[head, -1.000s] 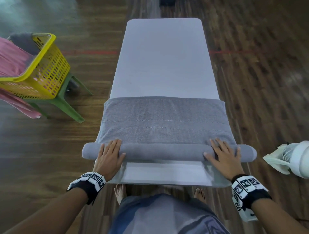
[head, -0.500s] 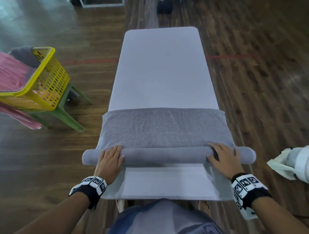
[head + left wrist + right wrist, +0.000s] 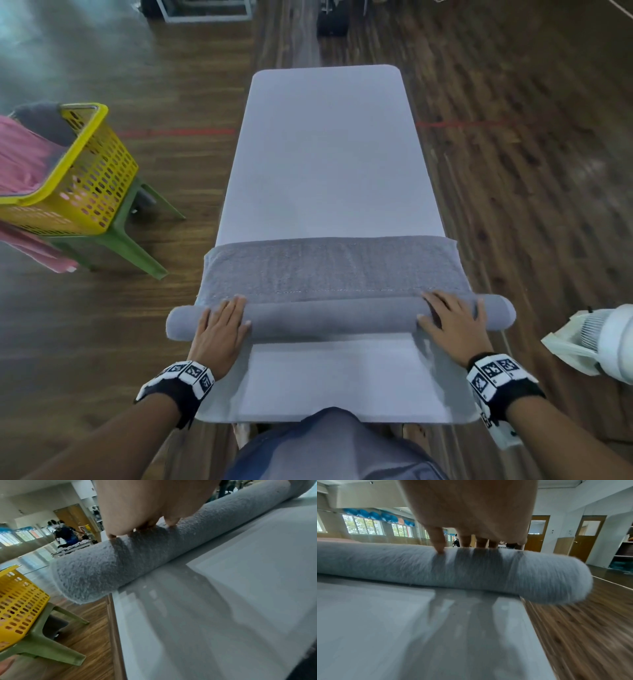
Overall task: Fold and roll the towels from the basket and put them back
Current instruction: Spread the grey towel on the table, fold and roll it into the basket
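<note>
A grey towel [image 3: 334,270] lies across the near part of the white table [image 3: 325,154], its near portion wound into a long roll [image 3: 329,317] whose ends overhang both table sides. My left hand [image 3: 222,325] lies flat with straight fingers on the roll near its left end [image 3: 106,563]. My right hand [image 3: 452,318] presses flat on the roll near its right end [image 3: 539,577]. A flat strip of the towel stays unrolled beyond the roll. The yellow basket [image 3: 85,178] stands at the left on a green stool [image 3: 116,240].
Pink cloth [image 3: 20,161] and a dark grey towel [image 3: 44,120] hang in and over the basket. A white fan [image 3: 603,339] sits at the right edge by the table. Wooden floor surrounds the table. People stand far off in the room [image 3: 65,534].
Both hands have pushed the roll away from me along the table. The roll is thicker and the flat unrolled strip shorter; more bare table shows in front of me.
</note>
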Action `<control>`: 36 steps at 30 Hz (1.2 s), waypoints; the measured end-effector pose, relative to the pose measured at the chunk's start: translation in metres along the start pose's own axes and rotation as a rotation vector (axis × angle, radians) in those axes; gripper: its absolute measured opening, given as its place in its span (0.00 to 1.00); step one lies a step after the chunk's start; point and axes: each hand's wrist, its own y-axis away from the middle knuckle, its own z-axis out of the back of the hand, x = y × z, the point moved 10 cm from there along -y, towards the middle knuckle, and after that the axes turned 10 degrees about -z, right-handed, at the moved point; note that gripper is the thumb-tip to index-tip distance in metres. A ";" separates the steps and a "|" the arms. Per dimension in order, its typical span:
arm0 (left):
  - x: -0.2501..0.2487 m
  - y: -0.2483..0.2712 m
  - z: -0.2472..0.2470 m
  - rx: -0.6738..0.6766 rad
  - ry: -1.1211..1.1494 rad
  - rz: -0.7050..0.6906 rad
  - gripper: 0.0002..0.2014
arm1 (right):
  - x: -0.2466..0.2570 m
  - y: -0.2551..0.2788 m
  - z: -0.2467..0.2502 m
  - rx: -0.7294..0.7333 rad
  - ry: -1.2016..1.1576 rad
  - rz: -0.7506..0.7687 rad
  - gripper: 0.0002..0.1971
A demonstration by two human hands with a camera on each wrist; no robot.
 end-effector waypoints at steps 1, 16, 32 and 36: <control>-0.001 0.001 -0.005 0.025 0.007 -0.013 0.31 | 0.000 0.002 -0.004 0.032 -0.023 0.002 0.30; -0.001 -0.011 0.013 -0.075 0.018 -0.033 0.29 | 0.007 -0.011 0.006 -0.009 0.035 0.023 0.30; -0.021 0.019 -0.002 -0.078 -0.006 -0.159 0.26 | -0.007 0.032 -0.021 -0.034 -0.016 0.019 0.30; -0.027 0.037 -0.006 -0.126 0.002 -0.157 0.27 | -0.014 0.056 -0.035 -0.082 -0.060 -0.006 0.30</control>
